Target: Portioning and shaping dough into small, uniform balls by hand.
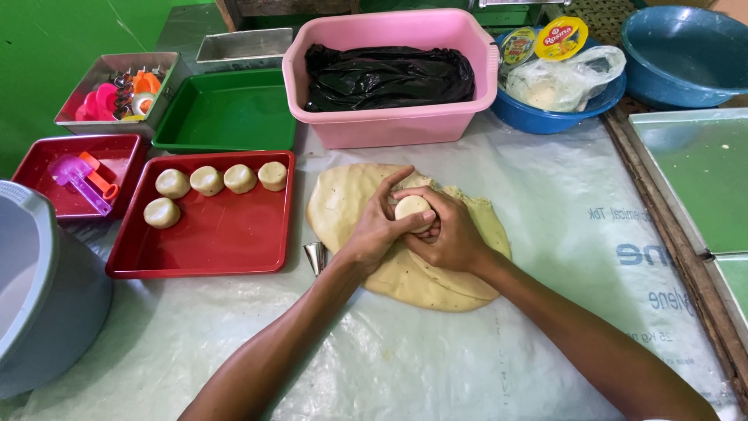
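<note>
Both my hands cup a small round ball of pale dough (411,209) above a flat sheet of the same dough (436,273) spread on the plastic-covered table. My left hand (375,226) wraps the ball from the left, my right hand (452,238) from the right and below. A small metal cone-shaped cutter (315,256) stands just left of my left wrist. To the left, a red tray (210,242) holds several shaped dough rounds (206,180) along its far edge.
A pink tub (389,117) with a black plastic bag stands behind the dough. A green tray (226,117), a metal box of coloured moulds (117,97), a red tray with plastic tools (78,175), a grey bucket (39,288) and blue basins (686,54) surround the table.
</note>
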